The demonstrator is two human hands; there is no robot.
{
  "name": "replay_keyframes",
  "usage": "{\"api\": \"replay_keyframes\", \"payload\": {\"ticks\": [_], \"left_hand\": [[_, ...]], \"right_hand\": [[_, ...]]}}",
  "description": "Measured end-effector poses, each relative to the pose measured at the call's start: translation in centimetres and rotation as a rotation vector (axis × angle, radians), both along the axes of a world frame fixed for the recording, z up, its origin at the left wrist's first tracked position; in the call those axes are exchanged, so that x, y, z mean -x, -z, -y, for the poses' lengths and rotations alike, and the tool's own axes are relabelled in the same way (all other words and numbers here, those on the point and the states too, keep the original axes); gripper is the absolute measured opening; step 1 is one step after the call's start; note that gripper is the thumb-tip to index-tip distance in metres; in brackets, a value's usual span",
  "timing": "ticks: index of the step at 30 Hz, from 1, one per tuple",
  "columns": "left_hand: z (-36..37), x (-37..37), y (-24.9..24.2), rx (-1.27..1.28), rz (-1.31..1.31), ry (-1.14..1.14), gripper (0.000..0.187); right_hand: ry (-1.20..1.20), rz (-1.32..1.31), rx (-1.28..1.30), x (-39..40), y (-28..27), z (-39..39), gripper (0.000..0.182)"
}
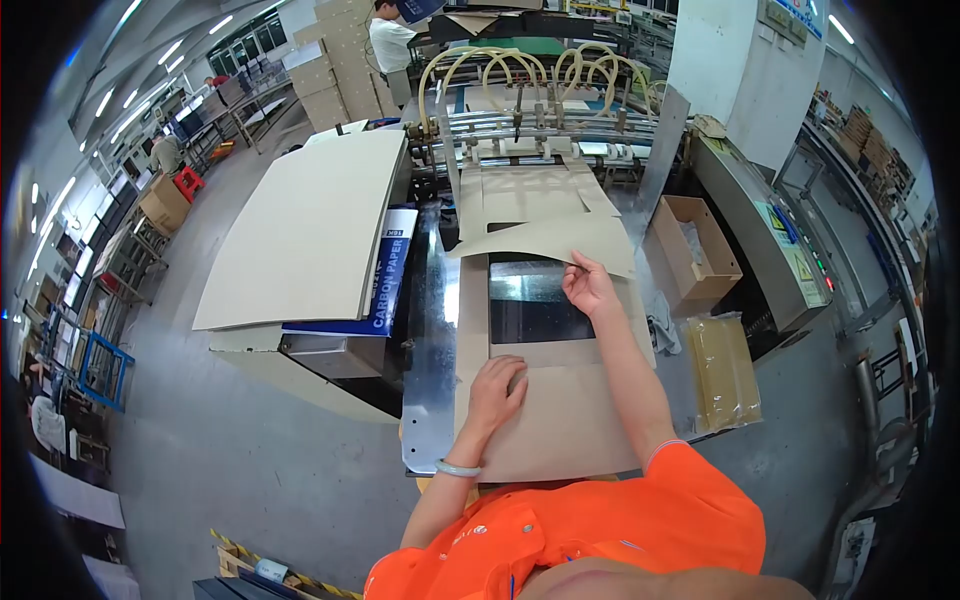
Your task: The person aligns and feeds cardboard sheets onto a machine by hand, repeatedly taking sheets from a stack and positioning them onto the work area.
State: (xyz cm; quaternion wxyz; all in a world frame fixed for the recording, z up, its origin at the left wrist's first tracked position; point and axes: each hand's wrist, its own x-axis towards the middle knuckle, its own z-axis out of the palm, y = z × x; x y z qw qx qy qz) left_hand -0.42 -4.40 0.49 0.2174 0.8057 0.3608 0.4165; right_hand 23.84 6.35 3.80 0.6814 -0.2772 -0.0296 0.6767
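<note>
My right hand (590, 284) pinches the near edge of a thin tan cardboard sheet (540, 238), which bows upward over the machine bed. Below that raised sheet, a dark glossy rectangular opening (538, 308) shows, framed by cardboard. Nearer my body, my left hand (497, 392) lies with its fingers loosely bent on a flat cardboard piece (560, 420), holding nothing. More cut cardboard (520, 192) lies farther along the bed, by the rollers (560, 140).
At left, a stack of large pale boards (310, 230) rests on a blue carbon paper box (385, 285). To the right are an open carton (690, 245), a grey cloth (662, 325) and a plastic-wrapped tan pack (723, 370). Looped hoses (500, 60) arch above the rollers. Another person (392, 45) stands behind.
</note>
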Motion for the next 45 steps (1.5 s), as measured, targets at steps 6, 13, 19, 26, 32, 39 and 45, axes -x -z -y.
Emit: {"api": "replay_keyframes", "payload": {"ticks": [6,13,19,26,32,39,45], "left_hand": [[0.0,0.0,0.1,0.007,0.006,0.004,0.02],[-0.1,0.0,0.4,0.009,0.005,-0.002,0.02],[0.0,0.0,0.2,0.02,0.012,-0.015,0.019],[0.0,0.0,-0.1,0.023,0.009,-0.012,0.018],[-0.2,0.0,0.2,0.011,0.027,0.0,0.018],[-0.3,0.1,0.3,0.003,0.028,-0.015,0.018],[-0.3,0.1,0.3,0.0,0.031,-0.022,0.017]], "right_hand": [[-0.012,-0.025,0.006,-0.4,0.9,-0.4,0.007],[-0.051,-0.041,-0.044,-1.0,1.4,-1.4,0.007],[-0.035,0.037,0.047,-1.0,3.3,-1.8,0.007],[-0.074,0.14,0.174,-2.2,6.1,-0.7,0.008],[-0.348,0.373,0.213,-1.2,3.7,1.2,0.018],[-0.539,0.937,0.074,3.9,0.2,1.5,0.022],[-0.51,1.233,-0.319,12.4,-6.2,1.6,0.017]]}}
